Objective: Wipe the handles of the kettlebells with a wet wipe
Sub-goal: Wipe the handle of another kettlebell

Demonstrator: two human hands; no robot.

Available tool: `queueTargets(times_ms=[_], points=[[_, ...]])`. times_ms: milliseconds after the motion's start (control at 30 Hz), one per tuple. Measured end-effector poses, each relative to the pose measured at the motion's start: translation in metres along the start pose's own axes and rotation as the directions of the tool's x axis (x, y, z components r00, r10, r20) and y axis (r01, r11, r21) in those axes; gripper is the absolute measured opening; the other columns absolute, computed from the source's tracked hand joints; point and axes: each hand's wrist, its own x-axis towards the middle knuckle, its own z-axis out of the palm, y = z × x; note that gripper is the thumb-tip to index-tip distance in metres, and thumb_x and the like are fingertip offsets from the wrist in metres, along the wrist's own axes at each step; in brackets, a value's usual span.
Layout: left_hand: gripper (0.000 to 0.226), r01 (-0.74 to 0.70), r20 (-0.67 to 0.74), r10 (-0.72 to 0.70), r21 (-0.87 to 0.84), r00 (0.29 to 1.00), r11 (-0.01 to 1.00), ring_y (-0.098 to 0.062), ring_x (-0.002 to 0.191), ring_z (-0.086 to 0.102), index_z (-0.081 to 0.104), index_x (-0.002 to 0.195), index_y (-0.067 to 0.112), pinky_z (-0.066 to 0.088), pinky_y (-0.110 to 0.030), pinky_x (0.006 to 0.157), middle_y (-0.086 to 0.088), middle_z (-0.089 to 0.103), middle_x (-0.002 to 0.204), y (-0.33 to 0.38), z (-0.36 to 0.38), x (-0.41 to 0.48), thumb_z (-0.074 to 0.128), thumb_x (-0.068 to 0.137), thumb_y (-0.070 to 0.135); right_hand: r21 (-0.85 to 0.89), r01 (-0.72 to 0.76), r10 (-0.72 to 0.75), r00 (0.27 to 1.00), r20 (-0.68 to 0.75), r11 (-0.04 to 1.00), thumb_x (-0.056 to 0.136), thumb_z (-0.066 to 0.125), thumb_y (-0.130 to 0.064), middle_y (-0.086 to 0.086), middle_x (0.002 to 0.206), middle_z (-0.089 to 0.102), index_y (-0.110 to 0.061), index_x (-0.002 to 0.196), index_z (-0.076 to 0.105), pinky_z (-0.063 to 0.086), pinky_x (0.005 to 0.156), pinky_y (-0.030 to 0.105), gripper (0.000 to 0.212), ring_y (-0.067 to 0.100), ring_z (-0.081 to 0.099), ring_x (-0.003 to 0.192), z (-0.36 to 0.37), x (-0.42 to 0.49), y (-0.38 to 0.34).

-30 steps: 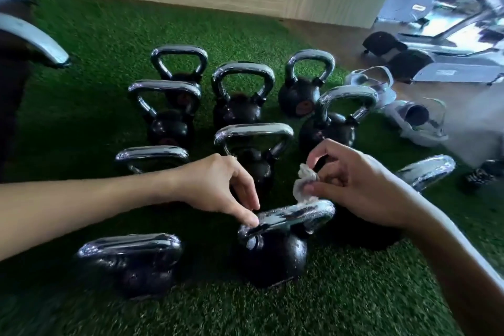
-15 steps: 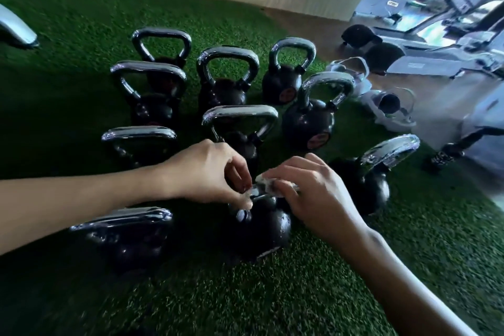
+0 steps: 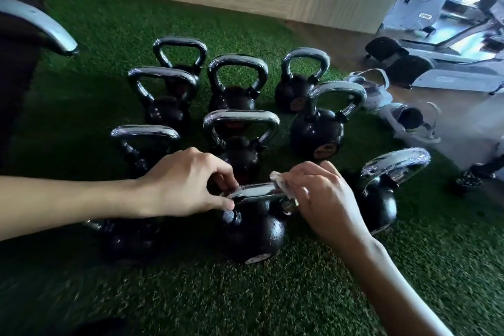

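Green turf (image 3: 300, 294) lies under the nearest kettlebell (image 3: 253, 234). My left hand (image 3: 185, 185) pinches the left end of its chrome handle (image 3: 256, 189) between thumb and fingers. My right hand (image 3: 324, 199) curls round a wet wipe (image 3: 283, 185) wrapped on the handle's right end. Other kettlebells (image 3: 317, 133) stand behind and beside it.

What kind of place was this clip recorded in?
Most likely a gym: a cluster of black kettlebells stands on green artificial turf, and what look like cardio machines sit at the far right.
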Motion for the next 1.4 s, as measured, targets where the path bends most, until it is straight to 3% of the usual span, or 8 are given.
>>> queueTargets(times_ms=[333, 667, 800, 967, 1067, 1233, 1300, 1400], points=[[0.035, 0.025, 0.012, -0.026, 0.082, 1.000, 0.996, 0.022, 0.079, 0.059, 0.076, 0.096, 0.048, 0.037, -0.007, 0.064, 0.035, 0.071, 0.085, 0.015, -0.005, 0.004, 0.084, 0.067, 0.065, 0.206, -0.019, 0.008, 0.998, 0.054, 0.978, 0.102, 0.058, -0.028, -0.017, 0.121, 0.063, -0.032, 0.133, 0.065, 0.050, 0.092, 0.031, 0.032, 0.015, 0.056, 0.105, 0.013, -0.018, 0.035], [0.029, 0.043, 0.074, -0.051, 0.096, 0.996, 0.994, 0.023, 0.063, 0.054, 0.077, 0.094, 0.041, 0.037, -0.001, 0.065, 0.029, 0.073, 0.084, 0.032, -0.011, 0.005, 0.088, 0.069, 0.053, 0.305, -0.029, 0.055, 0.995, -0.077, 0.952, 0.094, 0.069, -0.017, -0.013, 0.098, 0.071, -0.022, 0.108, 0.080, 0.049, 0.081, 0.024, 0.018, 0.014, 0.063, 0.088, 0.020, -0.012, 0.064], [0.022, 0.077, 0.097, -0.080, 0.034, 0.992, 0.996, 0.015, 0.051, 0.055, 0.077, 0.087, 0.037, 0.038, -0.005, 0.058, 0.033, 0.070, 0.074, 0.037, -0.012, 0.008, 0.091, 0.071, 0.038, 0.592, -0.359, 0.386, 0.918, 0.086, 0.722, 0.094, 0.070, -0.015, -0.019, 0.095, 0.073, -0.023, 0.110, 0.078, 0.049, 0.074, 0.012, 0.020, -0.001, 0.069, 0.089, 0.039, -0.032, 0.078], [0.025, 0.135, 0.205, -0.136, 0.020, 0.969, 0.991, -0.001, 0.045, 0.049, 0.075, 0.086, 0.037, 0.037, -0.009, 0.049, 0.024, 0.076, 0.087, 0.036, -0.017, 0.020, 0.093, 0.068, 0.038, 0.665, -0.357, 0.487, 0.874, -0.011, 0.656, 0.095, 0.070, -0.019, -0.016, 0.094, 0.073, -0.021, 0.109, 0.079, 0.044, 0.065, 0.008, 0.017, -0.006, 0.065, 0.079, 0.048, -0.038, 0.065], [0.028, 0.152, 0.285, -0.147, 0.005, 0.947, 0.988, 0.007, 0.046, 0.052, 0.077, 0.088, 0.025, 0.037, -0.006, 0.050, 0.013, 0.079, 0.088, 0.043, -0.022, 0.030, 0.095, 0.067, 0.029, 0.770, -0.478, 0.608, 0.780, 0.151, 0.423, 0.098, 0.066, -0.021, -0.015, 0.090, 0.073, -0.022, 0.116, 0.076, 0.039, 0.053, 0.009, 0.021, -0.007, 0.059, 0.060, 0.070, -0.050, 0.063], [0.034, 0.217, 0.431, -0.270, 0.169, 0.861, 0.962, 0.009, 0.070, 0.067, 0.076, 0.086, 0.030, 0.049, -0.016, 0.071, 0.019, 0.077, 0.081, 0.054, -0.034, 0.049, 0.097, 0.061, 0.039, 0.810, -0.566, 0.616, 0.696, 0.370, 0.153, 0.096, 0.069, -0.019, -0.008, 0.107, 0.078, -0.022, 0.118, 0.075, 0.057, 0.079, 0.017, 0.022, -0.003, 0.071, 0.094, 0.082, -0.059, 0.055], [0.035, 0.261, 0.377, -0.344, 0.255, 0.860, 0.931, 0.009, 0.077, 0.069, 0.076, 0.090, 0.034, 0.054, -0.025, 0.081, 0.024, 0.076, 0.080, 0.061, -0.033, 0.045, 0.096, 0.062, 0.042, 0.847, -0.515, 0.636, 0.700, 0.324, 0.135, 0.094, 0.071, -0.020, -0.011, 0.099, 0.079, -0.021, 0.117, 0.075, 0.059, 0.077, 0.017, 0.023, 0.002, 0.074, 0.095, 0.063, -0.054, 0.052], [0.027, 0.369, -0.021, -0.369, 0.109, 0.929, 0.923, 0.013, 0.073, 0.065, 0.074, 0.097, 0.045, 0.054, -0.024, 0.077, 0.033, 0.072, 0.083, 0.078, -0.017, 0.018, 0.086, 0.074, 0.051, 0.896, -0.375, 0.613, 0.773, 0.161, 0.238, 0.092, 0.073, -0.022, -0.007, 0.094, 0.079, -0.026, 0.114, 0.077, 0.062, 0.078, 0.036, 0.022, 0.028, 0.072, 0.095, 0.021, -0.042, 0.040]])
